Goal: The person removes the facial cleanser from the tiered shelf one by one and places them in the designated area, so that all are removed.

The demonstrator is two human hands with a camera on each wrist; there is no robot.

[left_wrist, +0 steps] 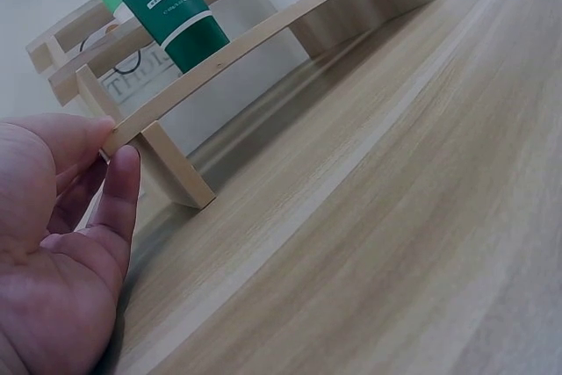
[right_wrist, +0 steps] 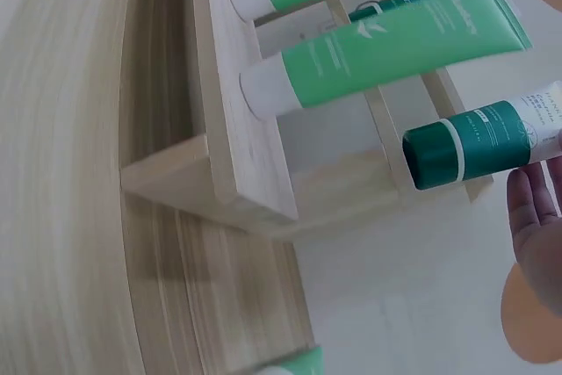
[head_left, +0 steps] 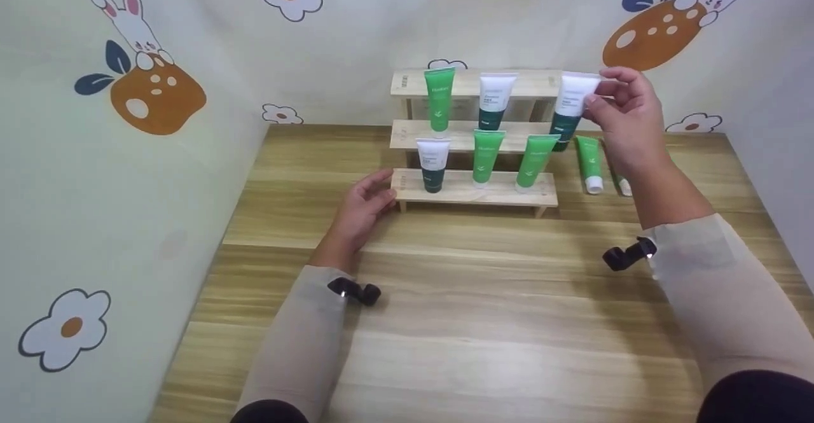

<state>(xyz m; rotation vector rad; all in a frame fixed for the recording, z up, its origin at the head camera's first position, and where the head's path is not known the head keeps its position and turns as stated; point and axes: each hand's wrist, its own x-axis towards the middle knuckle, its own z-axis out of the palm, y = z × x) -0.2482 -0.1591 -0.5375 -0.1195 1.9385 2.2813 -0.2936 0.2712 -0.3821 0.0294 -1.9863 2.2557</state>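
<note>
A three-step wooden display rack [head_left: 407,184] stands on the table, holding several upright squeeze tubes. My left hand [head_left: 365,210] pinches the left end of its lowest step, thumb and fingers at the corner in the left wrist view. With my right hand [head_left: 626,117] I grip a white and dark green tube [head_left: 575,102] by its upper part, cap down, at the right end of the middle step. To its left on that step are another white and green tube [head_left: 496,100] and a green tube [head_left: 439,100]. Across the lowest step stand a white and green tube [head_left: 433,163] and two green ones [head_left: 487,158].
Right of the rack, a green tube [head_left: 590,163] lies on the wooden table [head_left: 477,308]. Beside it, another tube [head_left: 624,184] is partly hidden by my right hand. A patterned cloth backdrop [head_left: 356,48] rises behind the rack and along both sides.
</note>
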